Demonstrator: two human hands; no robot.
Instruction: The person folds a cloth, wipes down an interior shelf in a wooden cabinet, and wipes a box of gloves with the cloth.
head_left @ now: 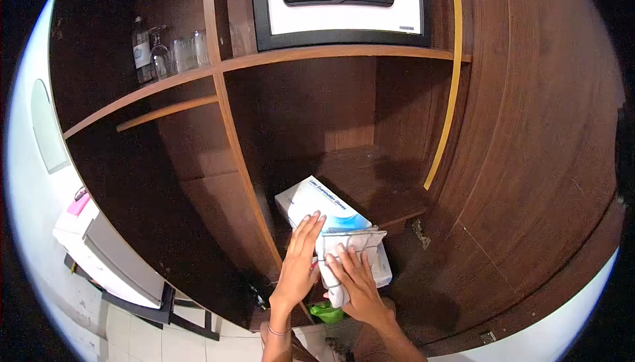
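Observation:
A white box labelled latex examination gloves (324, 203) sits at an angle on the lower shelf, with a blue patch on its top. A folded white cloth (336, 246) with thin dark grid lines covers part of it. My right hand (357, 289) holds the cloth, its fingers spread over the top and the thumb at the lower left edge. My left hand (299, 272) is open beside the cloth, fingers stretched out and fingertips by the box's edge. A thin band circles the left wrist. What the left thumb touches is hidden.
A safe (344, 4) with a keypad stands on the shelf above. Bottle (141, 51) and glasses (182, 54) are at upper left. A wooden divider (241, 157) runs left of the hands. A green object (327, 312) lies below; a white mini fridge (122, 249) stands left.

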